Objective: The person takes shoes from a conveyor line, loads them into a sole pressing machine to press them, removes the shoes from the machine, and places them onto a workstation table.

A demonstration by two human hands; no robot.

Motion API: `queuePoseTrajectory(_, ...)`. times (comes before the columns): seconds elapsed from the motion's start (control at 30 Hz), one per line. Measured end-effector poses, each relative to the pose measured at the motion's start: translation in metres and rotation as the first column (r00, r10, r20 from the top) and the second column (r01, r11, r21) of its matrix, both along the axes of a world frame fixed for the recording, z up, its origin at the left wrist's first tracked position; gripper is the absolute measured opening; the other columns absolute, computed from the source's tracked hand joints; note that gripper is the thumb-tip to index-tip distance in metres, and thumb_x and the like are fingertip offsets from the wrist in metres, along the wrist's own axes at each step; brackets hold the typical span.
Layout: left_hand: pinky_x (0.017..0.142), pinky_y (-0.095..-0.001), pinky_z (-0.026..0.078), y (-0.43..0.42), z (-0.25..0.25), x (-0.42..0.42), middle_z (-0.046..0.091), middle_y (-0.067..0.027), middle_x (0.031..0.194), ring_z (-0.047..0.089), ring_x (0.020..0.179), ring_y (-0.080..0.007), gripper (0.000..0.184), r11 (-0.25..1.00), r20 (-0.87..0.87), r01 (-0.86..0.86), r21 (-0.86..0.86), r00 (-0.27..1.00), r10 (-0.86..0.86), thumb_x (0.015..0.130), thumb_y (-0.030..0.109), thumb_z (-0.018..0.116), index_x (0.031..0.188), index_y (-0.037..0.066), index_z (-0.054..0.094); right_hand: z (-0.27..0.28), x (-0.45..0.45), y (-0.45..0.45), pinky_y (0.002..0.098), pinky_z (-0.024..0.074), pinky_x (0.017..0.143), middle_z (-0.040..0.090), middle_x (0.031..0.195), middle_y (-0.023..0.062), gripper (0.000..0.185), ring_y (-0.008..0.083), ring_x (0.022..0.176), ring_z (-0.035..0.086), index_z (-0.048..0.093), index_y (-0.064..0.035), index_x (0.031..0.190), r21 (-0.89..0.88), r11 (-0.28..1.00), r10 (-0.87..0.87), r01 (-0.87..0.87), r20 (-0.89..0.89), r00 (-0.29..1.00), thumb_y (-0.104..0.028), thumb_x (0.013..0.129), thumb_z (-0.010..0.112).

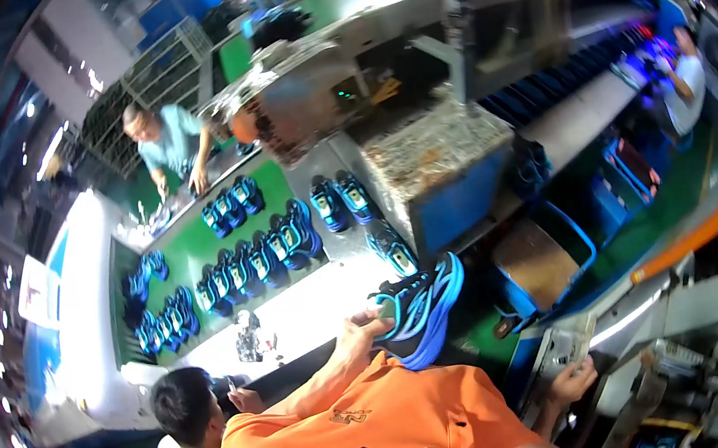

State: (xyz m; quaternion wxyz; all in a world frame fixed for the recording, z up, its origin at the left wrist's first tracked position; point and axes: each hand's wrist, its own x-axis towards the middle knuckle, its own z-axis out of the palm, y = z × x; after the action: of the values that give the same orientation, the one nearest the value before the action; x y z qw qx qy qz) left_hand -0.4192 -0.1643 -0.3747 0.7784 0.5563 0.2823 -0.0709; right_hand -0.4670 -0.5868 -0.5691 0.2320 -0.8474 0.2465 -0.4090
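My left hand [367,328] grips a blue and black sports shoe [423,313] with a thick blue sole, raised and tilted in front of my orange shirt. The shoe hides some of the fingers. Lower on the right is my right hand [570,382], fingers bent but apart, by the lower edge of a pale metal panel [567,342] on a machine. Nothing shows in that hand, though contact with the panel is hard to judge. Just beyond the held shoe, another blue and black shoe [391,249] lies on the bright white worktop [332,295].
Rows of similar shoes [259,260] stand on a green surface [191,255]. A co-worker [172,144] works across it; another person [187,419] is close at my left. A blue-framed chair [540,259] and a conveyor [581,122] lie to the right, with a further person [684,86].
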Motion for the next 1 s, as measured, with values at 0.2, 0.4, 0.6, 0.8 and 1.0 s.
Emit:
queuePoseTrajectory(0.2,0.065,-0.0294,0.053,0.1,0.018,0.018,0.068,-0.0085,0.086,0.066,0.072,-0.0164,0.034,0.938,-0.092,-0.342,0.056,0.934,0.346,0.074,0.006,0.074,0.104,0.001,0.059,0.199,0.194,0.068,0.0333,0.0512,0.086,0.064,0.107,0.0152,0.023,0.0228,0.097,0.062,0.058,0.0052,0.112,0.029,0.858,0.496,-0.514,0.22,0.84,0.0,0.09,0.058)
queuePoseTrajectory(0.4,0.069,-0.029,0.054,0.233,-0.035,0.106,0.069,-0.0108,0.087,0.066,0.075,-0.0172,0.023,0.799,0.158,-0.601,-0.034,0.786,0.598,0.076,0.002,0.07,0.097,-0.003,0.064,0.435,0.349,0.291,0.0323,0.0514,0.079,0.066,0.102,0.0151,0.021,0.0266,0.09,0.063,0.063,0.0059,0.104,-0.679,0.377,0.901,-0.63,0.114,0.418,0.009,0.083,0.061)
queuePoseTrajectory(0.6,0.059,-0.027,0.049,0.372,-0.103,0.237,0.066,-0.0041,0.079,0.061,0.067,-0.0121,0.03,0.673,0.225,-0.724,0.153,0.688,0.69,0.066,0.011,0.079,0.09,-0.001,0.067,0.525,0.45,0.475,0.0375,0.0453,0.097,0.053,0.134,0.0112,0.07,0.0307,0.121,0.052,0.053,-0.0074,0.13,-0.794,-0.216,0.849,-0.568,-0.44,0.292,0.017,0.065,0.063)
queuePoseTrajectory(0.8,0.076,-0.0352,0.052,0.513,-0.2,0.365,0.07,-0.0179,0.083,0.067,0.079,-0.0278,0.037,0.538,0.177,-0.617,0.574,0.735,0.655,0.061,0.021,0.077,0.09,-0.002,0.07,0.544,0.55,0.587,0.0399,0.043,0.101,0.053,0.129,0.0135,0.065,0.0344,0.124,0.049,0.056,-0.0045,0.12,-0.692,-0.534,0.633,-0.487,-0.708,0.313,0.007,0.059,0.074)
queuePoseTrajectory(1.0,0.076,-0.052,0.05,0.56,-0.293,0.427,0.052,-0.0258,0.117,0.062,0.086,-0.0463,0.064,0.271,0.17,-0.299,0.915,0.894,0.414,0.083,0.022,0.064,0.136,0.001,0.034,0.527,0.645,0.629,0.037,0.0428,0.1,0.053,0.124,0.0172,0.076,0.0339,0.114,0.055,0.051,-0.0022,0.123,-0.679,-0.436,0.598,-0.591,-0.709,0.374,0.013,0.053,0.075)
